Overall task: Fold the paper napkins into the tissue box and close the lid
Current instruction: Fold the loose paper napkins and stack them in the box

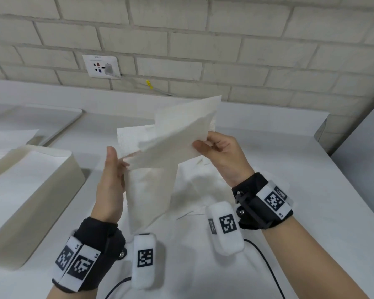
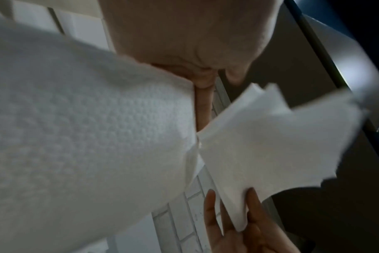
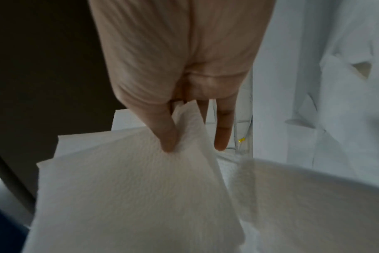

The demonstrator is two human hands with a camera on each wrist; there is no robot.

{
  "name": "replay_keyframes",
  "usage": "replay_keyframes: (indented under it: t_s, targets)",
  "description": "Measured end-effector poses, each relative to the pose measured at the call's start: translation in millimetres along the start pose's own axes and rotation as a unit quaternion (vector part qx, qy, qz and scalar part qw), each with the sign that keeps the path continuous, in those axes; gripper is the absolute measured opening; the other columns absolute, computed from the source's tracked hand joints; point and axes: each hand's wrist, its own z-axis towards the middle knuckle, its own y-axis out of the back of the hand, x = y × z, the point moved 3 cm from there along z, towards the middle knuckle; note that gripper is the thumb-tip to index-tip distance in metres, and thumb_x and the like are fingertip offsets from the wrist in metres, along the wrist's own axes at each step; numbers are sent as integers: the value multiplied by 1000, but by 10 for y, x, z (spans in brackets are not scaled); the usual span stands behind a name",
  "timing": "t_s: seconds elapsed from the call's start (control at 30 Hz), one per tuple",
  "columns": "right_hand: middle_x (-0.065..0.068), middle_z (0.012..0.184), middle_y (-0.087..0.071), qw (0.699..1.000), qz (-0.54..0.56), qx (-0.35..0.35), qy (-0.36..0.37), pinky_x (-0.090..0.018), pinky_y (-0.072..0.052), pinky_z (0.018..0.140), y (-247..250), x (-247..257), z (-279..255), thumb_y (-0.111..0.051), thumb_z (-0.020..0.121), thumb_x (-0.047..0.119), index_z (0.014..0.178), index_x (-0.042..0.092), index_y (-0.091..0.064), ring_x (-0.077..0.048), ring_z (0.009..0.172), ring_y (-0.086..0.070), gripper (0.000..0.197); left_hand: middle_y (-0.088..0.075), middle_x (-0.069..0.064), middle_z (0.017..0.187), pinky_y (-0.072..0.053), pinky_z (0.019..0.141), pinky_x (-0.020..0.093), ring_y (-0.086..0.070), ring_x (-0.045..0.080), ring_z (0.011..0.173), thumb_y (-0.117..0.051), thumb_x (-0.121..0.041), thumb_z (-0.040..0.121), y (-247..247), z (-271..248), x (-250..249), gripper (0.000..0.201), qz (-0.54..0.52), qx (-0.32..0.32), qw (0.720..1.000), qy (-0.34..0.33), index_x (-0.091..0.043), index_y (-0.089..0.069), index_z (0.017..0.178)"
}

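Note:
A white paper napkin [image 1: 171,143] hangs in the air over the table, partly folded, with one flap raised toward the wall. My left hand [image 1: 119,160] holds its left edge, thumb upright and fingers behind the sheet. My right hand [image 1: 200,143] pinches its right edge between thumb and forefinger. The right wrist view shows that pinch [image 3: 171,143] on the napkin [image 3: 130,188]. In the left wrist view the napkin [image 2: 76,137] fills the left half beside my left hand [image 2: 202,102]. The cream tissue box [image 1: 73,169] stands open at the left.
More loose white napkins [image 1: 203,186] lie on the white table under the hands, and another sheet [image 1: 9,134] lies at the far left. A flat cream lid [image 1: 69,113] rests behind the box. A brick wall with a socket [image 1: 102,65] stands behind the table.

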Motion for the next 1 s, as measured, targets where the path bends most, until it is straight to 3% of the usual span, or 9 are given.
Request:
replay_keyframes:
  t_s: [0.13,0.23,0.37,0.43,0.53,0.67,0.77,0.87,1.0]
  targets:
    - [-2,78,-68,999,37,4,-19,-26,-50,77,-26,-64,-14,-67,74,10,82,15,-72,-16,79,-62,10,-73,-17,93,-47,77,12,-66,-1,92,-62,-80,57,-109,-35,-86,48,58,136,988,-34,-44,-75,86]
    - [-3,82,-68,998,55,10,-35,-30,-49,76,-27,-74,-42,-63,68,18,80,17,-71,-20,83,-63,15,-72,-12,90,-47,74,12,-66,4,85,-71,-62,63,-167,-74,-112,35,71,178,981,-40,-35,-76,86]
    - [8,74,-70,996,57,38,-50,-24,-51,70,-21,-64,-79,-62,62,29,70,29,-74,-7,74,-66,14,-73,-5,86,-46,69,14,-66,7,79,-63,-51,68,-240,-99,-122,23,110,144,983,-31,-34,-75,80]
    - [11,65,-68,995,45,37,-76,-19,-50,63,-17,-62,-102,-64,66,24,60,27,-73,-2,64,-63,12,-71,2,75,-44,61,19,-63,10,69,-69,-49,74,-285,-92,-101,29,115,112,987,-12,-20,-73,77]
    - [12,53,-63,992,65,10,-108,-12,-46,52,30,-62,-127,-45,90,1,46,22,-68,3,51,-58,53,-65,-6,60,-40,51,18,-55,7,55,-60,-30,89,-325,-63,-54,28,117,41,992,6,-14,-68,67]
    - [6,97,-63,998,21,55,-18,-14,-47,68,32,-6,-154,-58,75,14,72,18,-68,-2,82,-62,11,-73,-4,73,-54,60,20,-68,9,67,-55,-23,93,-286,-11,-38,22,66,-15,997,42,-11,-68,81]
    - [1,108,-50,997,-52,51,18,-13,-42,84,66,-13,-174,-64,66,13,74,14,-68,-1,101,-53,9,-74,2,79,-56,68,29,-69,16,73,-55,-24,94,-236,37,-22,24,52,-37,995,76,-9,-69,83]
    - [3,95,-46,998,-67,15,-12,-9,-40,77,61,-4,-105,-63,71,-11,75,6,-68,6,84,-51,19,-74,4,79,-55,70,32,-69,18,74,-55,-24,94,-236,70,-10,24,33,-44,994,98,-6,-68,82]
    - [5,79,-51,989,-78,30,-126,-10,-43,65,66,-4,-17,-60,79,-4,81,5,-62,8,62,-53,9,-75,5,84,-57,61,24,-72,16,73,-70,-20,73,-256,51,-36,20,9,3,993,120,-7,-69,88]
